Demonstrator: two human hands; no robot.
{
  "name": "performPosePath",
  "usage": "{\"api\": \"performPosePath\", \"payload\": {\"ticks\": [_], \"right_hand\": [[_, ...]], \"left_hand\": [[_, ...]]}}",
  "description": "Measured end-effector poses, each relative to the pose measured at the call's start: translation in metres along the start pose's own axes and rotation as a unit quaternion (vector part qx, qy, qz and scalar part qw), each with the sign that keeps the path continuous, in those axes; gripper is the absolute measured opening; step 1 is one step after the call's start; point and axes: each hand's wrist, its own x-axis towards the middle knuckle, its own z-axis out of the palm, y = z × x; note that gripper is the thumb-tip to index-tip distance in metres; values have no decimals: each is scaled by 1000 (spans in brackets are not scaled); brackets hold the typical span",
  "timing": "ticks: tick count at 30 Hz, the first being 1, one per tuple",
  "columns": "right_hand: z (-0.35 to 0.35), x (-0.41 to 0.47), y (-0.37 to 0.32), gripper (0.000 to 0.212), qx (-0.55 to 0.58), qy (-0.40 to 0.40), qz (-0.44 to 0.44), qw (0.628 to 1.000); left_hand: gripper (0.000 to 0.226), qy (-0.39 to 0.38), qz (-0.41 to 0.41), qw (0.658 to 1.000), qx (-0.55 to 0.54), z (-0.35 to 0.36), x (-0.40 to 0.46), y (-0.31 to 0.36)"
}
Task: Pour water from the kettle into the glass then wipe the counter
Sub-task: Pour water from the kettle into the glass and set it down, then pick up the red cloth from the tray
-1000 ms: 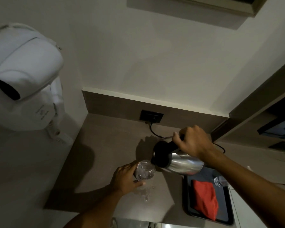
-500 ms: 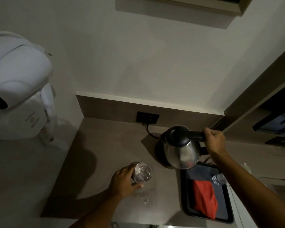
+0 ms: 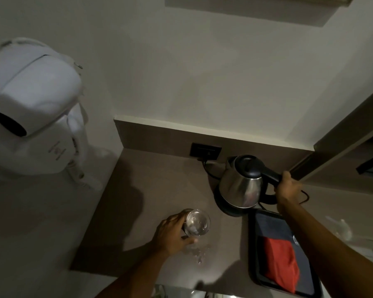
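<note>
A steel kettle (image 3: 241,186) with a black lid stands upright on its black base (image 3: 226,208) at the back of the grey counter (image 3: 151,190). My right hand (image 3: 288,187) grips its black handle. A clear glass (image 3: 197,222) holding water stands on the counter in front of the kettle, and my left hand (image 3: 172,235) is wrapped around its left side. A small puddle of spilled water (image 3: 197,252) lies just in front of the glass. A folded red cloth (image 3: 281,263) lies on a black tray (image 3: 253,244) at the right.
A black wall socket (image 3: 205,150) with the kettle's cord sits behind the kettle. A white wall-mounted hair dryer (image 3: 30,108) hangs at the left. A small clear glass (image 3: 295,239) rests on the tray beside my right arm. A dark shelf unit (image 3: 353,147) rises at the right.
My right hand tipped the kettle back upright from over the glass, moved it back and right, and set it on its base. My left hand stayed on the glass.
</note>
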Motion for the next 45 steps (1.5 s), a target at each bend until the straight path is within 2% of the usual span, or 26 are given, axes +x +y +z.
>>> {"api": "performPosePath", "payload": {"ticks": [4,14,19,24,28,31,34,36,38,41,45], "right_hand": [[8,1,16,31,-14,0,2,1000],[-2,25,35,33,34,3,10,999],[-9,28,41,41,-13,-40,-67,997],[-14,22,38,48,-60,-55,-79,994],[-20,9,40,56,-60,-31,-78,995],[-31,-13,61,59,-47,-7,-123,991],[-45,-46,111,67,-171,-8,-149,974],[-52,-66,146,71,-316,-27,-163,934],[-59,-80,170,76,-431,-73,-114,892],[-68,-88,189,78,-468,-127,-4,875],[-73,-87,199,75,-483,-154,9,862]], "left_hand": [[96,-2,-6,1000,5,1,0,-1],[96,-21,-24,999,13,2,1,-1],[97,-18,-27,999,19,4,0,-2],[97,-8,-24,999,20,3,0,-2],[96,-17,-20,1000,15,2,0,0],[94,-14,-18,1000,13,0,-1,0],[92,-18,-14,1000,7,0,-1,2],[93,-25,-19,999,9,-1,0,3],[95,-28,-23,999,11,-1,0,4],[95,-19,-23,1000,5,-3,-1,5],[94,-18,-23,1000,-5,-5,-3,8]]}}
